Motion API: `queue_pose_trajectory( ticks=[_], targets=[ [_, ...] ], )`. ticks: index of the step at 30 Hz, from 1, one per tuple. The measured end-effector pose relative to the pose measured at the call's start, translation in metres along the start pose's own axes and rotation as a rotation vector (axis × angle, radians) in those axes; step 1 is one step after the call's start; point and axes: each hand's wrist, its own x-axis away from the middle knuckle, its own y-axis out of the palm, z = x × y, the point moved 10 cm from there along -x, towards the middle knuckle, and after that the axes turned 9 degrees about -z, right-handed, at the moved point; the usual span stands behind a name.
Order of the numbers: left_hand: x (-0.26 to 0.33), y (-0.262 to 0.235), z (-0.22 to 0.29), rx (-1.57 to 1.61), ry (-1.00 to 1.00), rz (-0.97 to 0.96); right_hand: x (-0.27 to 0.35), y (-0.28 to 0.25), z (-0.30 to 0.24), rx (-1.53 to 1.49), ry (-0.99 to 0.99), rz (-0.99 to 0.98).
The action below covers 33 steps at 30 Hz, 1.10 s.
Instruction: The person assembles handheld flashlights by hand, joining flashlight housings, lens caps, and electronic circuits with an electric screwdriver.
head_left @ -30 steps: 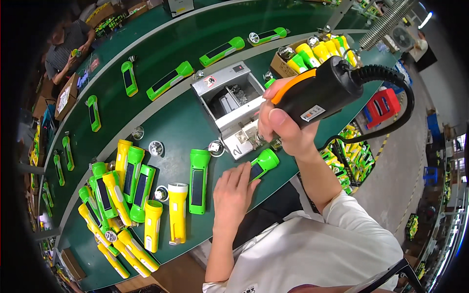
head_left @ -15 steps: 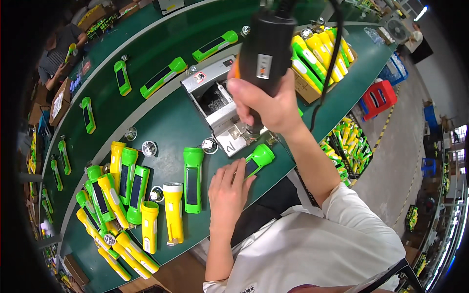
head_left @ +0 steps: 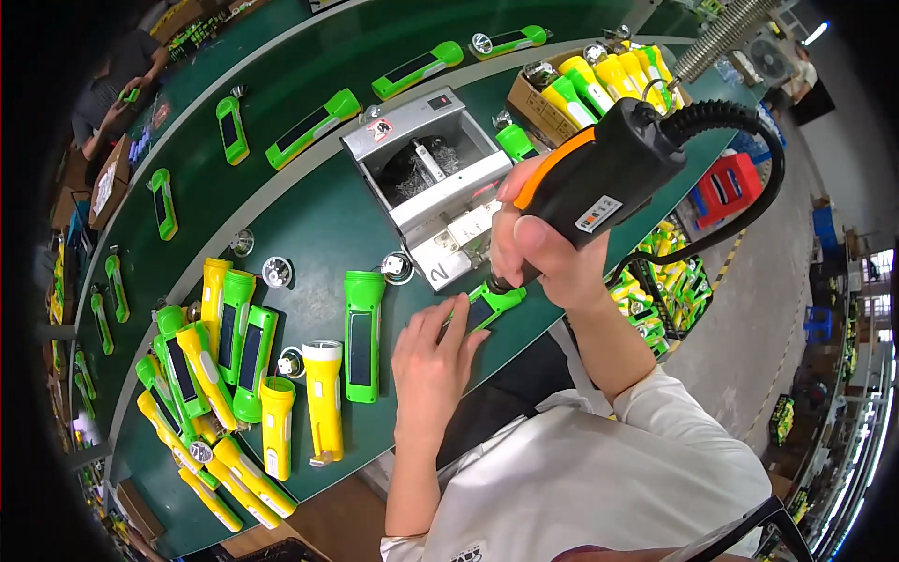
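My right hand [head_left: 552, 258] is wrapped round a black electric screwdriver [head_left: 623, 173] with an orange stripe. The tool is tilted, its tip down at the head end of a green flashlight [head_left: 498, 307]. That flashlight lies on the table with its dark panel facing up. My left hand [head_left: 431, 361] grips the flashlight's body from the left, the fingers over it and hiding much of it. Just beyond stands a grey screw feeder [head_left: 412, 220] with screws in its open tray. Whether the tip touches a screw is too small to tell.
Several green and yellow flashlights [head_left: 361, 337] stand or lie to the left, with loose silver reflectors [head_left: 278, 273] among them. A cardboard box [head_left: 538, 103] of flashlights sits behind the feeder. More flashlights lie along the green conveyor [head_left: 309, 75]. A coiled cable [head_left: 730, 117] hangs at the right.
My right hand has brought the screwdriver from the feeder's front down to the flashlight, tilting it to the right. My left hand stays on the flashlight. The view has shifted slightly.
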Motion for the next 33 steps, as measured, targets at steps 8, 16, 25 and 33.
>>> queue_pose_trajectory(
  ticks=[8,16,25,33],
  targets=[
    [0.0,0.001,-0.002,-0.016,0.007,0.01,0.005,0.001,0.019,0.042,0.026,0.0],
    [0.0,0.001,-0.003,-0.003,0.008,-0.029,0.007,0.013,0.024,0.052,-0.019,-0.128],
    [0.002,0.0,-0.008,0.014,0.023,-0.031,0.018,0.03,0.015,0.281,-0.091,-0.442],
    [0.001,-0.001,-0.007,-0.005,0.032,-0.036,0.019,0.028,0.007,0.19,-0.222,-0.376]
  ],
)
